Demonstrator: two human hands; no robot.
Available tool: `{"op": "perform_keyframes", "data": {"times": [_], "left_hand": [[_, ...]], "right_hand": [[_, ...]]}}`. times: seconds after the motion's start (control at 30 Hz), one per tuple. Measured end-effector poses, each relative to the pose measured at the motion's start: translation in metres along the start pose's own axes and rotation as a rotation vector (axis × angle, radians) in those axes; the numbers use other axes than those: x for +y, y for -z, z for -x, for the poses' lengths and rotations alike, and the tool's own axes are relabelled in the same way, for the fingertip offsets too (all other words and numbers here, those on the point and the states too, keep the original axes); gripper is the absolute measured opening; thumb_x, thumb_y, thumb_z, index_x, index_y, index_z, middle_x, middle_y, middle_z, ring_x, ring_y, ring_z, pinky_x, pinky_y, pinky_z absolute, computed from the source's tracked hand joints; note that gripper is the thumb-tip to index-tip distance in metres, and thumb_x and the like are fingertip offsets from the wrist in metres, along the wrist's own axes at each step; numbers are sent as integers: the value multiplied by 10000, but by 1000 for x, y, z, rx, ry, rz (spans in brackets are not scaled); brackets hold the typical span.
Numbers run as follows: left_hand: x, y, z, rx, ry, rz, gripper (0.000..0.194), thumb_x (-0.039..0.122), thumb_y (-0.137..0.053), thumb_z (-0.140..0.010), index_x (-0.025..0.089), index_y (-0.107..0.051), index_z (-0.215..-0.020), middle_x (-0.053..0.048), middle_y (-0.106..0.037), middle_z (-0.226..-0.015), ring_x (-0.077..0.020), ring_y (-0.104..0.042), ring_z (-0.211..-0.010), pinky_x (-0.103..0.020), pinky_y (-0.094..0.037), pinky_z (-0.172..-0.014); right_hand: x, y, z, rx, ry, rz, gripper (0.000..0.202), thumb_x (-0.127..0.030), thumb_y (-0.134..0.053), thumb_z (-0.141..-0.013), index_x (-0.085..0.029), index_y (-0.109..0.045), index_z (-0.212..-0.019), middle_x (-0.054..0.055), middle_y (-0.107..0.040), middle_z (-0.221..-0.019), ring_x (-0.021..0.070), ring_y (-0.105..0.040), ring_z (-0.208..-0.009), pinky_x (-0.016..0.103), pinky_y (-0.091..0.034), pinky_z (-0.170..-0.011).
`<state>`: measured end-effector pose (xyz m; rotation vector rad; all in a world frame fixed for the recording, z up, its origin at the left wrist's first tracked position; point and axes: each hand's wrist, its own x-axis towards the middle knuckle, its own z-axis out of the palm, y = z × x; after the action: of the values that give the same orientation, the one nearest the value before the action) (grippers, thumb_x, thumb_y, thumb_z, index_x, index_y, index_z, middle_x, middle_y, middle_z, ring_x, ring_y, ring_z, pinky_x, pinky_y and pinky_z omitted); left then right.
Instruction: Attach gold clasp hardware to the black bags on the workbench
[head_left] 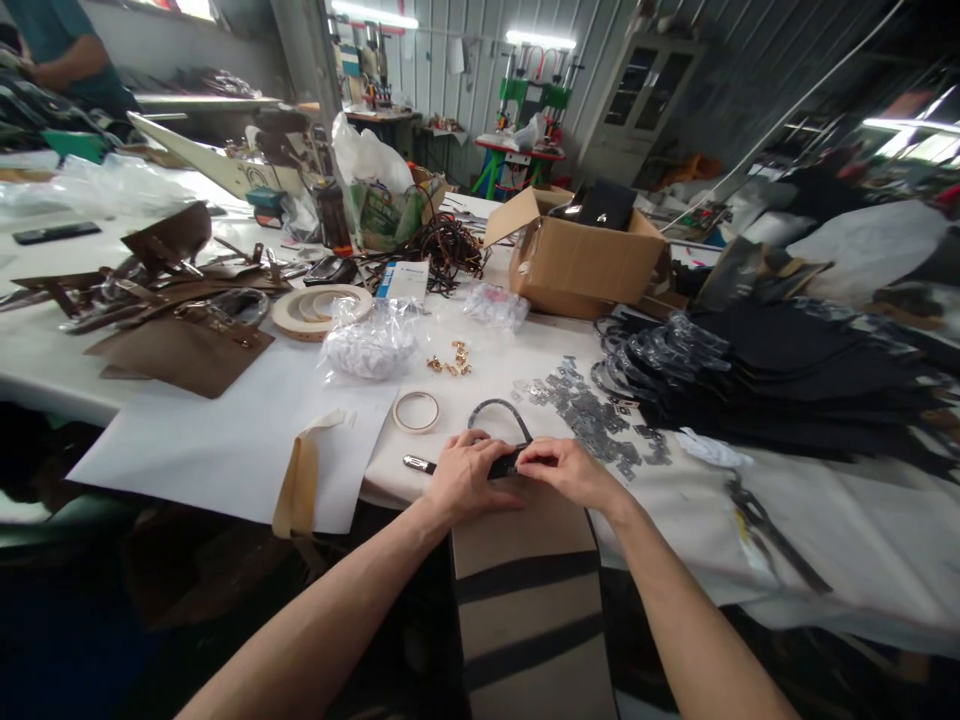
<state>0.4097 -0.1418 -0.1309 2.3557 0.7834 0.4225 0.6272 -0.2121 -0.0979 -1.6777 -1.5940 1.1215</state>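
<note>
My left hand (466,478) lies over the top edge of a bag panel (529,535), fingers bent and thumb stretched along its near side. The panel is beige with dark bands and hangs over the table's front edge. My right hand (562,472) is closed in a pinch at the same edge; what its fingertips hold is hidden. A dark looped handle (499,404) stands up behind my hands. Left of my left hand, a black strap end with a shiny metal piece (417,463) sticks out. Thin metal plates (592,415) lie scattered beyond my right hand.
A tape roll (416,412), gold clasps (459,357) and a plastic bag of white pieces (371,345) lie ahead. Brown bag parts (187,350) are at left, black panels (795,380) and pliers (776,530) at right. Behind stands a cardboard box (581,262).
</note>
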Motion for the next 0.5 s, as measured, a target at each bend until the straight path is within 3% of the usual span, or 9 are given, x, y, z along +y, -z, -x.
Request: {"op": "perform_keyframes", "data": {"times": [0.2,0.5], "left_hand": [[1,1,-1,-5,3,3,775,653,-890,-650,329,-633,-1304,-20,-742,-1251,-326,-533,-1292,-471,-389,-1041],[1,0,-1,6,-6,3,744,653,-890,-649,321,-642,-1268,-25,-749,-1219,-326,-542,-1271,-467,-395,-1026]], "right_hand": [[-1,-7,-2,58,-23,24,130,-336,-715,-868,-252,-814,-879,14,-779,-963,207,-704,-923,312,-508,-872],[5,-15,-2,132,22,99,112,-309,-713,-870,-251,-809,-871,13,-750,-888,178,-673,-804,293,-491,-757]]}}
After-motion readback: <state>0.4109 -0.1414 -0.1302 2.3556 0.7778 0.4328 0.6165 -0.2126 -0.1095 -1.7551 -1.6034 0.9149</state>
